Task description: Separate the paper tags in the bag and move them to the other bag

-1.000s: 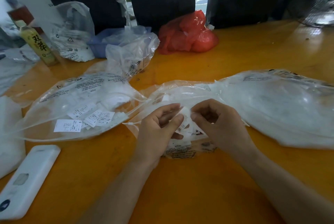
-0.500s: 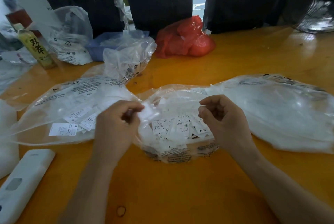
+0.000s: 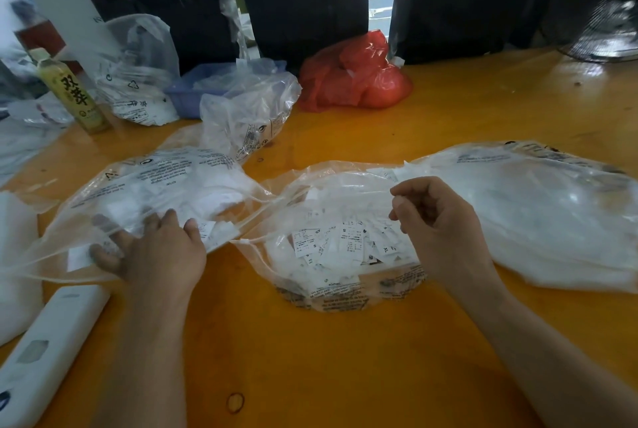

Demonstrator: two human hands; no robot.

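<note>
We work at an orange counter [image 3: 345,358]. The largest thing on it is a bulging clear bag [image 3: 538,220] at our right, full of white material. At our left lies the left bag [image 3: 165,193], flat and clear with printed warnings, a few paper tags showing through it. Between them sits the middle bag [image 3: 328,275], its mouth open toward us, holding a heap of tags [image 3: 345,244] marked S, M and XL. Farther back are a red bag [image 3: 355,79], a crumpled clear bag [image 3: 248,117], a blue tray [image 3: 193,89] and a bottle [image 3: 72,93]. A white device [image 3: 45,351] lies near our left forearm.

Our left hand [image 3: 152,255] reaches into the left bag's mouth, fingers spread and relaxed under the film; whether it holds a tag we cannot tell. Our right hand [image 3: 438,224] hovers over the middle bag, fingers curled with thumb meeting fingertips; whether it pinches anything we cannot tell.
</note>
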